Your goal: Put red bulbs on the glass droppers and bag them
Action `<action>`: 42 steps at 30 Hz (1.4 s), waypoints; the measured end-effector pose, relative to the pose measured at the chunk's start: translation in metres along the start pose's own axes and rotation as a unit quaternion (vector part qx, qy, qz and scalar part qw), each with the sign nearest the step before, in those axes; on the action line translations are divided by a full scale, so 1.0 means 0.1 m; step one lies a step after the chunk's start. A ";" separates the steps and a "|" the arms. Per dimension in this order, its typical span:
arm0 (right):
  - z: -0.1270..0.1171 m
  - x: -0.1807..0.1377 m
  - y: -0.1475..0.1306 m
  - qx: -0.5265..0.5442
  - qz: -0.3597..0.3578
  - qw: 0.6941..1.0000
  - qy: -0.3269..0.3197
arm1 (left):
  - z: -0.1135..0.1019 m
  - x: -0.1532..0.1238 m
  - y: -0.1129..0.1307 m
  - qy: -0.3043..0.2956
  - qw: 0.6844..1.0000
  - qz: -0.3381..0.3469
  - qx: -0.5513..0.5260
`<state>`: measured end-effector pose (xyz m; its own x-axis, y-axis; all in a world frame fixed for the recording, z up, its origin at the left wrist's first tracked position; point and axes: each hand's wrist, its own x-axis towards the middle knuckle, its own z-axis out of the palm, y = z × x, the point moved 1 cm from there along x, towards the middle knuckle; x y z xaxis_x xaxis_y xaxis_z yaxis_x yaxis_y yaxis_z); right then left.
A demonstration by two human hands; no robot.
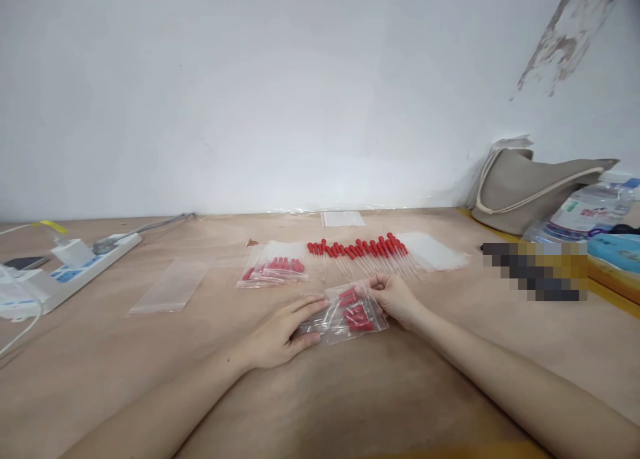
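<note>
A small clear zip bag (347,314) filled with red-capped droppers lies on the wooden table (200,352) in front of me. My left hand (283,332) rests flat on the bag's left end, fingers stretched out. My right hand (395,296) pinches the bag's upper right edge with closed fingers. Just beyond, a row of loose red-capped droppers (363,251) lies side by side. To its left sits a pile of filled bags (275,267).
A stack of empty clear bags (435,251) lies right of the droppers, one empty bag (170,287) at left and another (343,218) by the wall. A white power strip (70,272) with plugs sits far left. A grey tote bag (525,189) and a plastic bottle (590,212) stand at right.
</note>
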<state>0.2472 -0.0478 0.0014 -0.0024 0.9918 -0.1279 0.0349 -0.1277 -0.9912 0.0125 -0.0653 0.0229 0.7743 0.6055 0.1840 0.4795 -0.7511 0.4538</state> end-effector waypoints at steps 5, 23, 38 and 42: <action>0.00 0.01 -0.03 0.004 0.016 0.999 0.034 | 0.00 -0.01 -0.01 -0.009 1.000 -0.009 -0.003; -0.09 -0.14 -0.16 0.022 0.009 0.979 -0.205 | -0.03 0.00 -0.02 -0.003 0.999 0.002 -0.041; 0.17 -0.25 -0.24 0.307 0.007 0.934 -0.181 | -0.05 0.19 0.18 0.124 0.784 -0.177 -0.582; 0.27 -0.32 -0.12 0.237 0.062 0.942 -0.230 | -0.18 0.30 0.10 0.206 0.835 -0.240 -0.450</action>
<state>0.2196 -0.0782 0.0168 -0.4637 0.8754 -0.1363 -0.3874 -0.3388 -0.8574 0.0333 -0.0498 0.0486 0.2855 0.9583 -0.0066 0.0451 -0.0066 0.9990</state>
